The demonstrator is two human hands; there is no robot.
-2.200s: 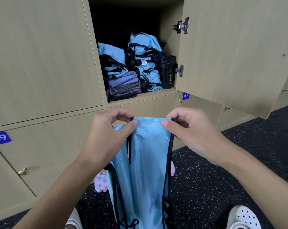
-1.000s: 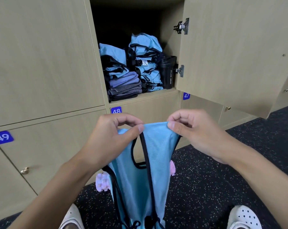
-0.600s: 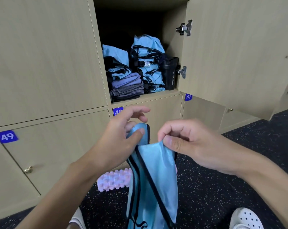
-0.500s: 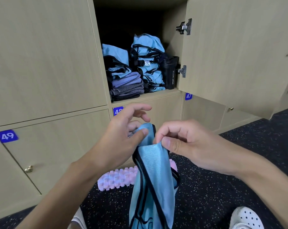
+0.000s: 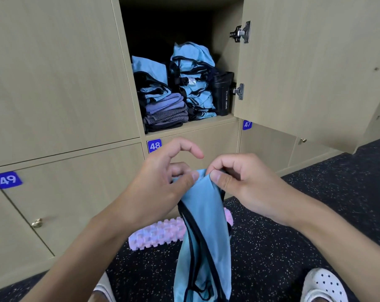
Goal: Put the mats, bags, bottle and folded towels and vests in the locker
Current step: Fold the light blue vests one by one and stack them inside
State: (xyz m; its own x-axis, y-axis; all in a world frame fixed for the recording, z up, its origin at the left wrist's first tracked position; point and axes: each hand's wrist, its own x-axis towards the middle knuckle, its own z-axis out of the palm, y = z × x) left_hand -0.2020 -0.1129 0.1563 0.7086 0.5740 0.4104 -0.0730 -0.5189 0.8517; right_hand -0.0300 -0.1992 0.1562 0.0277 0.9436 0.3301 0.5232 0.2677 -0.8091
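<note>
A light blue vest with black trim (image 5: 204, 236) hangs in front of me, folded lengthwise. My left hand (image 5: 160, 188) pinches its top edge with thumb and middle fingers, the index finger lifted. My right hand (image 5: 239, 184) pinches the same top edge right beside it. The open locker (image 5: 184, 125) above holds a pile of blue vests (image 5: 193, 83), a second stack of vests over folded purple and grey towels (image 5: 165, 110), and a black bottle (image 5: 222, 92) at the right.
The locker door (image 5: 311, 68) stands open to the right. A pink foam roller (image 5: 158, 234) lies on the dark speckled floor behind the vest. Closed lockers numbered 47, 48 and 49 sit below. My white shoes show at the bottom edge.
My hands have come together, bringing the two top corners of the vest into one fold. The vest now hangs narrower, and the pink roller shows behind it.
</note>
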